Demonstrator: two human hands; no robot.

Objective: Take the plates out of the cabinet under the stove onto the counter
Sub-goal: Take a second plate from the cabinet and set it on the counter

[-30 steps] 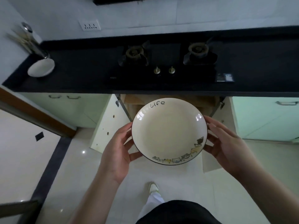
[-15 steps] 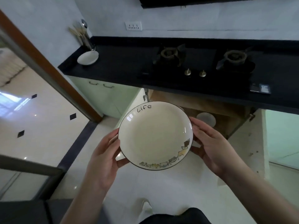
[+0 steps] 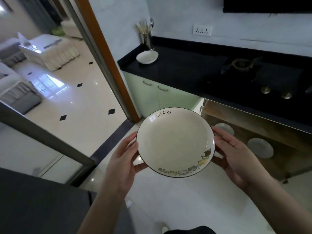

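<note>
A cream plate [image 3: 173, 141] with a black rim, the word "Life" and small cat drawings is level in front of me, below counter height. My left hand [image 3: 123, 159] grips its left edge and my right hand [image 3: 236, 157] grips its right edge. Behind it the cabinet under the stove [image 3: 256, 125] stands open, with two more white plates inside, one plate [image 3: 224, 129] at the left and another plate [image 3: 260, 147] further right. The black counter [image 3: 182, 68] runs above, with a white plate [image 3: 147, 56] at its far left end.
The gas stove [image 3: 243, 66] with brass knobs sits on the counter at the right. A metal utensil holder [image 3: 147, 40] stands in the left corner. Green cabinet doors [image 3: 160, 97] are closed left of the open one. A wooden door frame [image 3: 108, 53] borders the counter's left.
My view has swung left and moved closer to the counter's left end. Both hands keep the same hold on the plate, which stays in front of me.
</note>
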